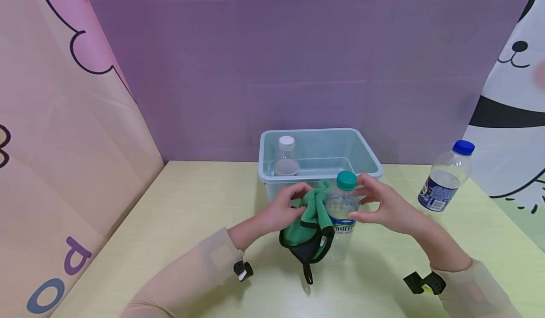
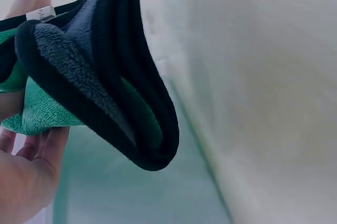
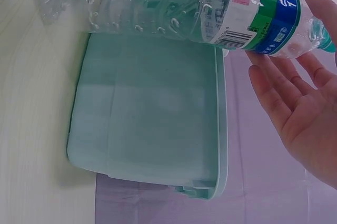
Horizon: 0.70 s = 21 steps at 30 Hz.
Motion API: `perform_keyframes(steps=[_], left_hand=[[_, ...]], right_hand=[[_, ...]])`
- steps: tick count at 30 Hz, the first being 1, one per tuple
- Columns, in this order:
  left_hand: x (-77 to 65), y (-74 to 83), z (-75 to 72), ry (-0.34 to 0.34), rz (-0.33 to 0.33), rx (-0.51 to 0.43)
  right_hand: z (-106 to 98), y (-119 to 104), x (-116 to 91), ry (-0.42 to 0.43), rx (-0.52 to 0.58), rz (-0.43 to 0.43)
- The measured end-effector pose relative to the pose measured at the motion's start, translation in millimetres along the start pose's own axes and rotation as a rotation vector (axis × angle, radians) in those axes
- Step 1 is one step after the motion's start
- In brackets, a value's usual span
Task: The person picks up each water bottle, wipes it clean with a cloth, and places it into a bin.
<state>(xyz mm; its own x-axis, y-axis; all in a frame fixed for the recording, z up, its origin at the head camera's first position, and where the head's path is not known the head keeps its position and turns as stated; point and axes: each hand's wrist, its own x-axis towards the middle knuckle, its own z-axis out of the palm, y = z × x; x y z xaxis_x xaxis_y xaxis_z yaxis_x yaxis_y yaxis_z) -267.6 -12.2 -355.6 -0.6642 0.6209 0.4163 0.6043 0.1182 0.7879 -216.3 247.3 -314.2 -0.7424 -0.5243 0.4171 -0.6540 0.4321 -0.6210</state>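
My left hand [image 1: 286,209] grips a green towel [image 1: 314,209] with black edging, gathered at its top and hanging in folds. A black loop dangles from the towel's lower end. Just right of the towel stands a clear plastic bottle [image 1: 340,209] with a green cap and a blue and green label. My right hand [image 1: 385,204] holds this bottle near its shoulder, thumb on the near side and fingers at its far right side. In the right wrist view, the label [image 3: 274,13] lies beside the thumb and fingers. The towel overlaps the bottle's left side in the head view.
Behind the hands stands a light blue plastic bin [image 1: 328,154], with a white-capped bottle [image 1: 286,157] in its left part. A blue-capped bottle [image 1: 444,178] stands at the right on the pale wooden table [image 1: 213,190]. Purple cloth [image 1: 272,62] hangs behind.
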Motion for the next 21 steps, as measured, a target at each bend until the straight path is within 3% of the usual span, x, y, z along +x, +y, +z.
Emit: perform_keyframes(steps=[9,14,21], left_hand=[[9.9,21.0,-7.6,0.090,0.104,-0.119],[7.6,23.9,-14.5,0.094,0.107,-0.135],[-4.2,15.7,-26.3,0.122,0.075,-0.123]], right_hand=[[-1,1,-1,-0.003,0.015,-0.008],[-1,-1,-1,-0.018,0.023,0.017],[-5,-5,-1,-0.051,0.030,0.049]])
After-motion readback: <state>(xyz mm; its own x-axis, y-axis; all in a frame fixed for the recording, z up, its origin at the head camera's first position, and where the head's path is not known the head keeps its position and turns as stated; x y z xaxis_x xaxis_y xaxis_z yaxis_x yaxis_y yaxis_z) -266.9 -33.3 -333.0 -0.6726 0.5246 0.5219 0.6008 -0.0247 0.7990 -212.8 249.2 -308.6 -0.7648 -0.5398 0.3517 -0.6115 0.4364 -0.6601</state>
